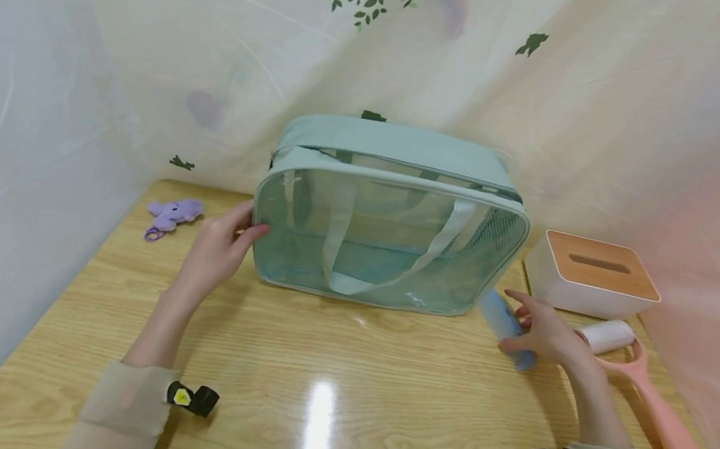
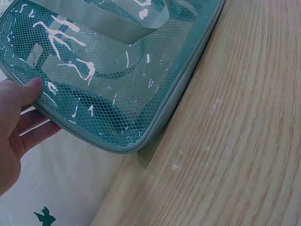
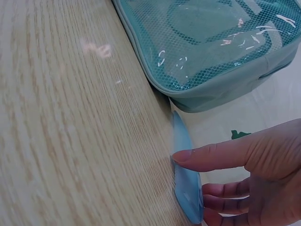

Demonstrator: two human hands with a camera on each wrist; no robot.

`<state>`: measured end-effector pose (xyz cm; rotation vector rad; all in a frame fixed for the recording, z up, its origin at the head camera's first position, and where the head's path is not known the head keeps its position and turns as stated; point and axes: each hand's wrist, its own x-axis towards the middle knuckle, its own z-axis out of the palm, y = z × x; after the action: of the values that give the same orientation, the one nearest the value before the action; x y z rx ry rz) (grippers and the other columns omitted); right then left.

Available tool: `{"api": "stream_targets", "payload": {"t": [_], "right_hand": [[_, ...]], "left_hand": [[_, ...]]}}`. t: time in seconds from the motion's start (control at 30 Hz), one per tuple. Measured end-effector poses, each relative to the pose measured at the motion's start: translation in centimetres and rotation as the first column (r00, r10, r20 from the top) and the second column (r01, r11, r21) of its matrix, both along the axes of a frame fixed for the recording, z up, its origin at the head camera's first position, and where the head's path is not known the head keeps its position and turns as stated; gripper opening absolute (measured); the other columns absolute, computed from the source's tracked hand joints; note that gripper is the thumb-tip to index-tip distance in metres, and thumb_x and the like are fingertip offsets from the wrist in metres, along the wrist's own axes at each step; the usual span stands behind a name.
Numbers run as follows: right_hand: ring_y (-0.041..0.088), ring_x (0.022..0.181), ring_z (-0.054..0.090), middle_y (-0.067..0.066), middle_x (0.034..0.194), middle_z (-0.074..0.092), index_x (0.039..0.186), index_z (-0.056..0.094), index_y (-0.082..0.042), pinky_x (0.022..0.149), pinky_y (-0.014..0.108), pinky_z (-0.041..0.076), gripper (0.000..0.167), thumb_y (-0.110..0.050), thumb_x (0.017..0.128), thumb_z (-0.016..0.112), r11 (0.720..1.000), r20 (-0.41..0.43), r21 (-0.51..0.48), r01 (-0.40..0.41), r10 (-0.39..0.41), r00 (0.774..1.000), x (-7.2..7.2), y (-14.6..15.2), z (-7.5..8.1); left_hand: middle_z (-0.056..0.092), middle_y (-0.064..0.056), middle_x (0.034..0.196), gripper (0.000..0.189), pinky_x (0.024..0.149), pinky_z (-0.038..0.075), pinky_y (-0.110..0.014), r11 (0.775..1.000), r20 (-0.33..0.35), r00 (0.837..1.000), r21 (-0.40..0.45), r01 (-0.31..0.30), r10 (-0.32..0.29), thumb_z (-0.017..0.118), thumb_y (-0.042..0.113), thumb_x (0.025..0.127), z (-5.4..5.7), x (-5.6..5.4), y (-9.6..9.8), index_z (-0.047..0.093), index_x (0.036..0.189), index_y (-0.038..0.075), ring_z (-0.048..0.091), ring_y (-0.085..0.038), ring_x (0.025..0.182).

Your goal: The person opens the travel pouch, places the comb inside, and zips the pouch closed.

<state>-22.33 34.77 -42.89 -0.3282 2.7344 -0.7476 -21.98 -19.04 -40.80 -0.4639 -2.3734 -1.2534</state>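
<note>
A clear bag (image 1: 390, 251) with mint-green trim, mesh and strap handles stands upright on the table, its top opening slightly parted. My left hand (image 1: 221, 241) grips the bag's left edge, thumb on the front and fingers behind, as the left wrist view shows the hand (image 2: 14, 127) on the bag (image 2: 108, 89). Just off the bag's lower right corner lies a flat light-blue packet (image 1: 498, 316). My right hand (image 1: 545, 331) holds it, with the thumb on one side and fingers on the other; the right wrist view shows this packet (image 3: 187, 181) edge-on beside the bag (image 3: 207, 52).
A purple plush keychain (image 1: 174, 215) lies at the back left. To the right stand a white tissue box (image 1: 577, 296) with a wooden lid and a lint roller (image 1: 609, 336) with a pink handle (image 1: 657, 407). Patterned cloth (image 1: 150, 64) hangs behind the table (image 1: 317, 354).
</note>
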Motion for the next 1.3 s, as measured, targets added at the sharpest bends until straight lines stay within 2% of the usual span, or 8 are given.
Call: {"api": "stream_targets", "payload": {"t": [0.17,0.43,0.53,0.8,0.9,1.07,1.3], "right_hand": [[0.043,0.104,0.061,0.039,0.127,0.049,0.156,0.031,0.004,0.075,0.039,0.06,0.101,-0.018,0.077,0.091,1.0,0.015,0.025,0.007,-0.008,1.0,0.1,-0.2,0.1],[0.038,0.1,0.059,0.037,0.126,0.053,0.155,0.033,0.005,0.075,0.039,0.057,0.1,-0.019,0.076,0.09,0.997,0.013,0.068,-0.038,0.037,0.999,-0.1,-0.2,0.5],[0.036,0.1,0.059,0.036,0.125,0.056,0.155,0.032,0.006,0.077,0.038,0.056,0.1,-0.019,0.077,0.09,0.996,0.017,0.069,-0.054,0.053,0.998,-0.2,-0.3,0.6],[0.027,0.091,0.056,0.027,0.114,0.061,0.157,0.029,0.006,0.071,0.03,0.05,0.102,-0.021,0.078,0.088,0.997,0.047,0.042,-0.068,0.066,0.997,-0.1,-0.2,0.6],[0.028,0.094,0.056,0.028,0.118,0.061,0.157,0.028,0.007,0.073,0.03,0.049,0.104,-0.025,0.079,0.089,0.997,0.044,0.043,-0.069,0.067,0.997,-0.1,-0.1,0.5],[0.035,0.104,0.06,0.038,0.129,0.057,0.157,0.028,0.008,0.076,0.032,0.052,0.106,-0.026,0.078,0.089,0.995,0.016,0.064,-0.073,0.073,0.997,-0.1,0.0,0.7],[0.035,0.099,0.056,0.043,0.137,0.044,0.155,0.032,0.009,0.075,0.031,0.051,0.098,-0.023,0.079,0.083,0.995,-0.012,0.098,0.01,-0.009,1.0,0.3,0.1,1.3]], "left_hand": [[0.074,-0.026,0.117,0.028,0.087,0.064,-0.049,1.0,-0.014,1.0,-0.001,0.005,-0.005,0.063,0.005,0.101,0.0,0.0,0.0,0.064,0.129,-0.002,0.073,-0.043,0.109],[0.073,-0.025,0.121,0.031,0.09,0.064,-0.049,1.0,0.017,1.0,-0.013,-0.001,0.001,0.063,0.006,0.102,0.0,-0.2,-0.1,0.062,0.132,-0.001,0.072,-0.041,0.112],[0.073,-0.026,0.122,0.031,0.09,0.064,-0.049,1.0,0.023,1.0,-0.014,-0.001,0.001,0.062,0.007,0.102,0.1,-0.1,-0.1,0.062,0.133,-0.001,0.072,-0.041,0.113],[0.073,-0.026,0.121,0.031,0.09,0.064,-0.049,1.0,0.032,0.999,-0.02,-0.002,0.003,0.063,0.007,0.102,0.3,-0.1,-0.2,0.062,0.132,-0.001,0.072,-0.042,0.112],[0.072,-0.026,0.121,0.031,0.09,0.064,-0.05,1.0,0.035,0.999,-0.018,0.002,-0.001,0.062,0.007,0.103,0.2,-0.1,-0.1,0.062,0.132,-0.001,0.072,-0.042,0.112],[0.073,-0.026,0.12,0.03,0.089,0.064,-0.051,1.0,0.016,1.0,-0.006,0.0,0.0,0.062,0.007,0.103,0.4,-0.1,0.0,0.063,0.131,-0.001,0.072,-0.043,0.111],[0.073,-0.026,0.119,0.029,0.088,0.065,-0.048,1.0,0.003,1.0,-0.019,-0.005,0.005,0.063,0.005,0.101,0.2,0.0,-0.1,0.064,0.129,-0.002,0.073,-0.041,0.11]]}}
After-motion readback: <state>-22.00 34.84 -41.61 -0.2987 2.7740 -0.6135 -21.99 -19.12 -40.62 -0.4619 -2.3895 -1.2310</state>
